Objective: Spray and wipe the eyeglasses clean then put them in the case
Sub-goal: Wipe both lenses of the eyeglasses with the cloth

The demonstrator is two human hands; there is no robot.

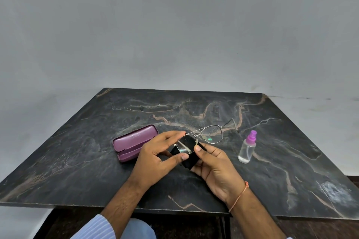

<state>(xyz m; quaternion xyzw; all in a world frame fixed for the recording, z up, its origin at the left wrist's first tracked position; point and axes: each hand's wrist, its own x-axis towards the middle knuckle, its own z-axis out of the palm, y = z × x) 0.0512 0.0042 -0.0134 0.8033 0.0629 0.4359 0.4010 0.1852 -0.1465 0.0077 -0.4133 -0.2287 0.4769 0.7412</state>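
Thin metal-framed eyeglasses [211,134] are held above the dark marble table [272,161], their arms unfolded and pointing away from me. Droplets speckle the far lens. My left hand [157,155] pinches the rim of the near lens between thumb and fingers. My right hand [215,165] holds a black cloth [191,158] behind and under that lens, with the thumb pressing on the lens edge. A purple glasses case [132,141] lies open to the left, partly hidden by my left hand. A small clear spray bottle [247,148] with a purple nozzle stands upright to the right.
The table ends at a plain grey wall behind. Its front edge runs just under my forearms, with my knee and a striped sleeve below it. A pale scuffed patch [334,192] marks the table's near right corner.
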